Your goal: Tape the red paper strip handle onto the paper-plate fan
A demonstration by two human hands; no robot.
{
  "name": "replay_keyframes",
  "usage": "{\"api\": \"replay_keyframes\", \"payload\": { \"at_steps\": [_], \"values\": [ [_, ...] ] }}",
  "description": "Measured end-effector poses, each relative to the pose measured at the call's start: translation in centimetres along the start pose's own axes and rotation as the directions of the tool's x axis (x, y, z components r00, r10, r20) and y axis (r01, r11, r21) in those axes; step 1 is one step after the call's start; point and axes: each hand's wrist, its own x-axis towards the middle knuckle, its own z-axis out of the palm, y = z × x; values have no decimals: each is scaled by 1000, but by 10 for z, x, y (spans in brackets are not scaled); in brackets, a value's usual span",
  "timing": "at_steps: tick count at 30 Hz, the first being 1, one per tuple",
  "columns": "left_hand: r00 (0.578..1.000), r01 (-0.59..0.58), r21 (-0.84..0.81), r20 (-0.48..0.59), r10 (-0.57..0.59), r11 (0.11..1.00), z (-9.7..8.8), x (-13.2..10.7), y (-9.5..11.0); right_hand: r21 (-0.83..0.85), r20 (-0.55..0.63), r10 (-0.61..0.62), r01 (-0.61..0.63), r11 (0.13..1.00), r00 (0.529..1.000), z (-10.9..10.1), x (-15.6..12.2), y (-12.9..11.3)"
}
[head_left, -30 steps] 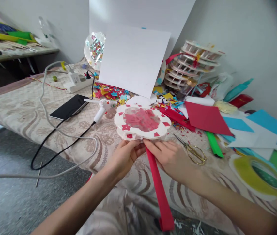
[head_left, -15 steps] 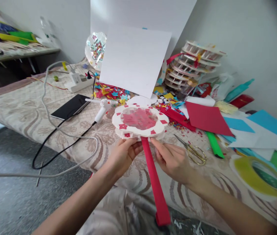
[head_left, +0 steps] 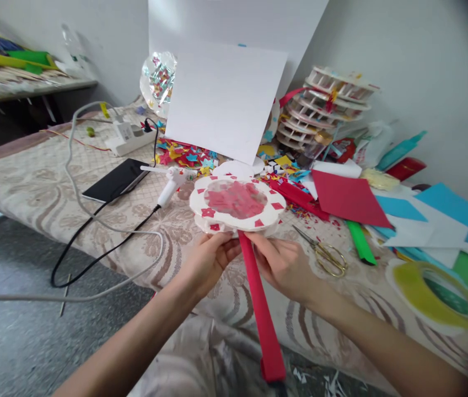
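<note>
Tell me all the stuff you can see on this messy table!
paper disc: one, white with red bits, middle of the view
paper strip: one, red, hanging from the disc's near edge
scissors: one pair, gold, right of the strip
glue gun: one, white, left of the disc
phone: one, black, left of the glue gun
power strip: one, white, far left
white sheet: one, propped behind the disc
red sheet: one, red, right of the disc
stacked discs: several, white, far right
tape roll: one, yellow-green, near right
paper scraps: many, mixed colours, behind the glue gun
left hand: pinching the disc's near edge
right hand: fingertips at the strip's top
</note>
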Motion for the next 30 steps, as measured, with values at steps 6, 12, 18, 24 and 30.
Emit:
{"api": "replay_keyframes", "payload": {
  "at_steps": [6, 12, 18, 24, 30],
  "values": [
    [1000, -13, -8, 6, 13, 1000, 4, -1, -1, -107, 58, 1, 5, 994, 998, -2, 8, -4],
    [1000, -21, -15, -1, 21, 1000, 2, 0, -2, -42, 100, 25, -21, 999, 995, -1, 6, -2],
    [1000, 10, -13, 19, -9, 1000, 2, 1, 1, -21, 35, 8, -8, 1000, 999, 3, 0, 1],
    [998, -57, 16, 27, 57, 998, 2, -1, -8, -106, 337, 41, -6, 994, 941, -7, 11, -4],
    [999, -36, 19, -12, 36, 999, 0, 2, -7, -31, 242, 3, 4, 1000, 970, -1, 1, 2]
  ]
}}
